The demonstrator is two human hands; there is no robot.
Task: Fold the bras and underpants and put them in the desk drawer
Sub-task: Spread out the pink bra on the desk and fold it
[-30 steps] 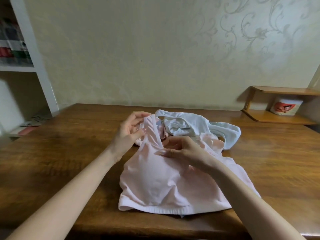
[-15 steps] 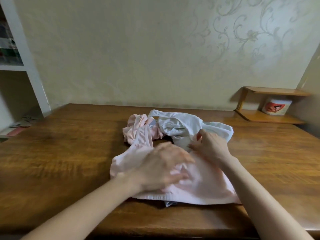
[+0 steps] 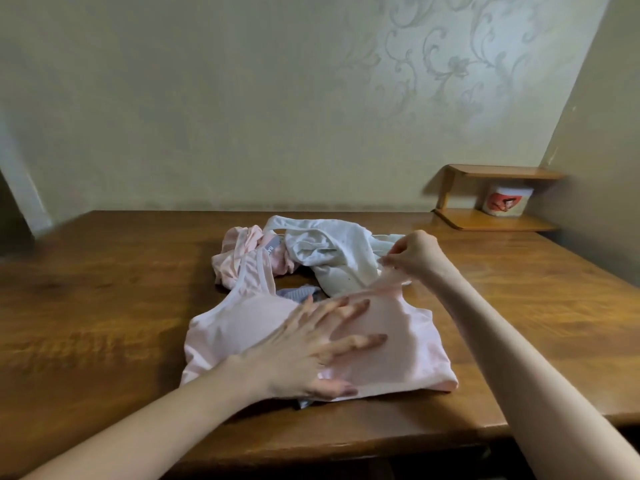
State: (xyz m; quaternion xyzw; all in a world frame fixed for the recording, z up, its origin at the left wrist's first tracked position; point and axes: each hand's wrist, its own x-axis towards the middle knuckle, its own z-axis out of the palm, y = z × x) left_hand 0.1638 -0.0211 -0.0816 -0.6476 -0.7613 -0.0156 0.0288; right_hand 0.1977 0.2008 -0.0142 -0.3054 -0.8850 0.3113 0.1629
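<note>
We see a brown wooden bench (image 3: 104, 306) against a pale patterned wall (image 3: 433, 64), a small shelf (image 3: 485, 221) in the corner. The pink bra (image 3: 398, 341) lies on the bench; our left grip (image 3: 311, 351) presses it with straight fingers (image 3: 332, 305), our right grip (image 3: 412, 254) pinches its strap. A grey cloth (image 3: 298, 293) beneath is mostly hidden.

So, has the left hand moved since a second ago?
Yes. The left hand has come from the far strap toward the brown wooden desk's near edge and now lies flat on the pale pink fabric bra.
</note>
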